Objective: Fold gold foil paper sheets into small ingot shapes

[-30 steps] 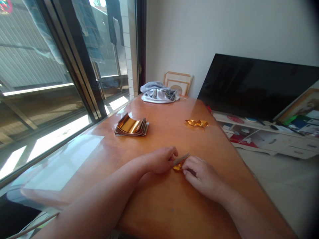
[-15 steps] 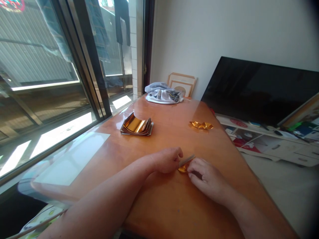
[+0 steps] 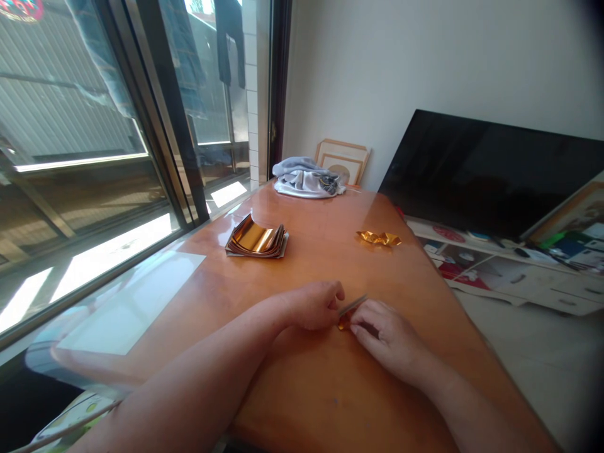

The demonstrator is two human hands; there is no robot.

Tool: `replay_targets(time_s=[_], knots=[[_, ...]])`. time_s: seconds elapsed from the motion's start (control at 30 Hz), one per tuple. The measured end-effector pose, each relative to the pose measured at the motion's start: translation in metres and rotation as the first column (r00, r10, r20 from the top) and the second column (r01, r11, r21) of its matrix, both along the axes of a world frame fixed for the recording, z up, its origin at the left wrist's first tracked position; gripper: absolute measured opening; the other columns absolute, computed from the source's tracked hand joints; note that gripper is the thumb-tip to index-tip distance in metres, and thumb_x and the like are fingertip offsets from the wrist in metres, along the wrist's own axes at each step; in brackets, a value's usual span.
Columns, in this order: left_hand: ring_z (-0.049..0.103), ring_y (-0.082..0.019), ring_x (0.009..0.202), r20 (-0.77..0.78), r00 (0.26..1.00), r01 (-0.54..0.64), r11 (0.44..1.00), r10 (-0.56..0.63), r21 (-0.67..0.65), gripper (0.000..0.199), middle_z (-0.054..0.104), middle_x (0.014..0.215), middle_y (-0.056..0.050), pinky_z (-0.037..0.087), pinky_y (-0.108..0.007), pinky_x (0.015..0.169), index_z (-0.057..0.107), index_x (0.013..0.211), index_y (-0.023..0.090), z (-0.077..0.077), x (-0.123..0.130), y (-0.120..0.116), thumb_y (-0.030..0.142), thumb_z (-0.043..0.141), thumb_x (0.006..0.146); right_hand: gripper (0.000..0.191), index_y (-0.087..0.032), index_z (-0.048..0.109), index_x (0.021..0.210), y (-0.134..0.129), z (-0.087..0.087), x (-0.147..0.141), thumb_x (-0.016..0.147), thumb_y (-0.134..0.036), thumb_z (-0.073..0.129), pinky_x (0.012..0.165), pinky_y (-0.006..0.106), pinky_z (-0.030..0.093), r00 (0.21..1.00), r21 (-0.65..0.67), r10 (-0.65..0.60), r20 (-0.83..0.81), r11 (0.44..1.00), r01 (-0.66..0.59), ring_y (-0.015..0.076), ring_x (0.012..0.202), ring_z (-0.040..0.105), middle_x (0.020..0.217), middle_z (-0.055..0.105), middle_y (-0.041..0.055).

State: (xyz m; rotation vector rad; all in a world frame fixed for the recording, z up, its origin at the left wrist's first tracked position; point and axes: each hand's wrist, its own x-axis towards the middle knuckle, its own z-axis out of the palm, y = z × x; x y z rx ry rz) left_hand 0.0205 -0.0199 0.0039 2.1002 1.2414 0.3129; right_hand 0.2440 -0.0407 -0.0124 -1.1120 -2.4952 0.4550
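Close together low over the wooden table, my two hands are closed on one small sheet of gold foil paper (image 3: 343,324). Its upper edge shows as a thin grey strip between them, and the rest is mostly hidden by fingers. My left hand (image 3: 318,305) grips the left side with curled fingers. On the right side, my right hand (image 3: 380,327) pinches the paper between thumb and fingers. Beyond them lies a stack of gold foil paper (image 3: 257,240), curled up at its edges. Farther right rests a folded, pointed gold foil piece (image 3: 379,238).
The brown table (image 3: 302,390) runs away from me, with a bundle of grey cloth (image 3: 309,177) at its far end. A clear sheet (image 3: 136,308) covers the left edge beside the window. Right of the table stand a white cabinet (image 3: 528,283) and a television (image 3: 491,176).
My right hand has moved slightly left towards my left hand, and less of the gold side shows between them. My left hand stays nearly still. The view has shifted a little.
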Motion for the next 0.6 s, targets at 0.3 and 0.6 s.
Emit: replay_targets(time_s=[0.3, 0.6], knots=[[0.06, -0.018, 0.076, -0.053, 0.998, -0.022, 0.997, 0.026, 0.068, 0.037, 0.067, 0.089, -0.001, 0.038, -0.024, 0.058, 0.056, 0.109, 0.024, -0.004, 0.004, -0.003, 0.024, 0.065, 0.073, 0.012, -0.025, 0.066, 0.087, 0.002, -0.004, -0.003, 0.091, -0.02, 0.056, 0.079, 0.033, 0.046, 0.999, -0.015, -0.035, -0.039, 0.999, 0.035, 0.0196, 0.086, 0.06, 0.094, 0.067, 0.0032], [0.059, -0.017, 0.074, -0.057, 0.998, -0.034, 0.997, 0.038, 0.065, 0.036, 0.068, 0.088, 0.0, 0.036, -0.024, 0.057, 0.055, 0.11, 0.024, -0.005, 0.005, -0.004, 0.023, 0.064, 0.075, 0.01, -0.024, 0.063, 0.079, 0.007, -0.01, -0.011, 0.088, -0.021, 0.058, 0.069, 0.029, 0.041, 0.983, -0.063, -0.182, -0.035, 0.982, 0.18, 0.0173, 0.075, 0.057, 0.082, 0.063, 0.0001]])
